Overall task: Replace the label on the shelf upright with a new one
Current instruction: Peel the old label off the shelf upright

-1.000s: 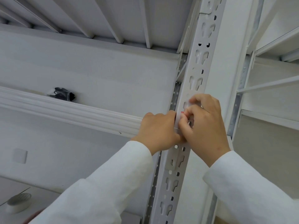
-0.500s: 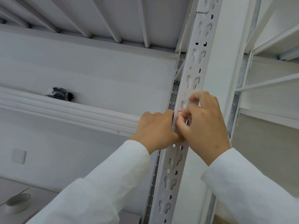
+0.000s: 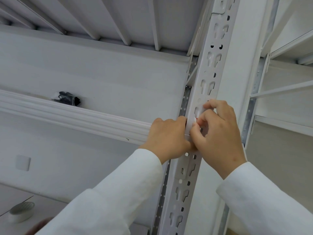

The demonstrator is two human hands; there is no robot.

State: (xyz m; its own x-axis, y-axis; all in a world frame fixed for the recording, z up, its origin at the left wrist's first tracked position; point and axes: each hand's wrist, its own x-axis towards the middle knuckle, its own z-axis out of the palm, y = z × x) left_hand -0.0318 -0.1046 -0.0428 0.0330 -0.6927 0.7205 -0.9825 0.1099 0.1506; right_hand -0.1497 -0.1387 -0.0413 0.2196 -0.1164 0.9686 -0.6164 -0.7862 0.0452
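Note:
A white perforated shelf upright (image 3: 209, 68) runs from top right down to the bottom centre. A white label (image 3: 192, 118) with a bit of red print lies flat on its front face, largely covered by fingers. My left hand (image 3: 166, 138) grips the upright's left edge, its thumb on the label's lower part. My right hand (image 3: 218, 133) presses on the label from the right, with thumb and forefinger pinched at the red mark. Both arms wear white sleeves.
A white shelf beam (image 3: 72, 116) runs left from the upright. A black bundle (image 3: 67, 98) lies on that shelf. A shelf deck with ribs (image 3: 118, 19) is overhead. A round white vent cap (image 3: 21, 212) sits at lower left. More white racking (image 3: 284, 89) stands at right.
Both hands stay on the label at the same spot of the upright. The right thumb and fingers have shifted slightly over the label; the view has drifted a little.

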